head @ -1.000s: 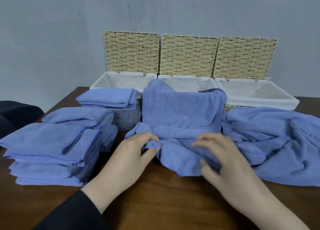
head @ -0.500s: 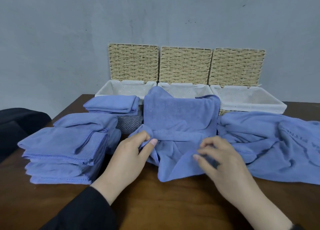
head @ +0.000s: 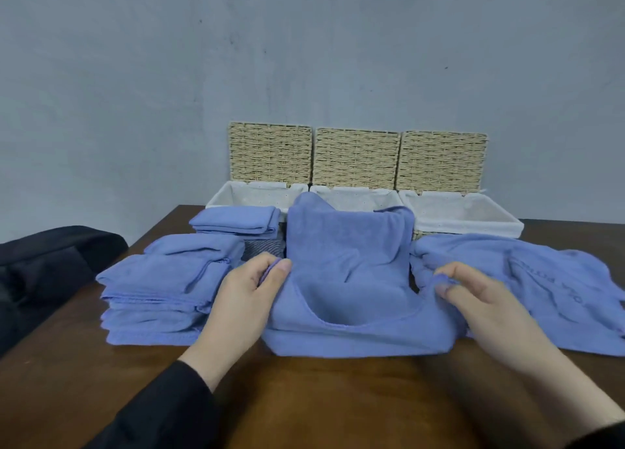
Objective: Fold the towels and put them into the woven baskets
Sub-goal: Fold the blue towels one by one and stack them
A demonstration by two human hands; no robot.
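Left hand (head: 247,299) and right hand (head: 480,299) each pinch a corner of the soft, apparently doubled towel (head: 348,279) sagging between them.

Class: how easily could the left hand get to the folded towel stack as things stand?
Probably easily: the left hand lies right beside the folded towel stack with nothing between, but it is pinching the middle towel and must release first.

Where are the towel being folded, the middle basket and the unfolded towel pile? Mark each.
towel being folded (head: 348,255): head view, its raised middle panel.
middle basket (head: 355,196): head view, white liner's back wall.
unfolded towel pile (head: 548,286): head view, its crumpled top.
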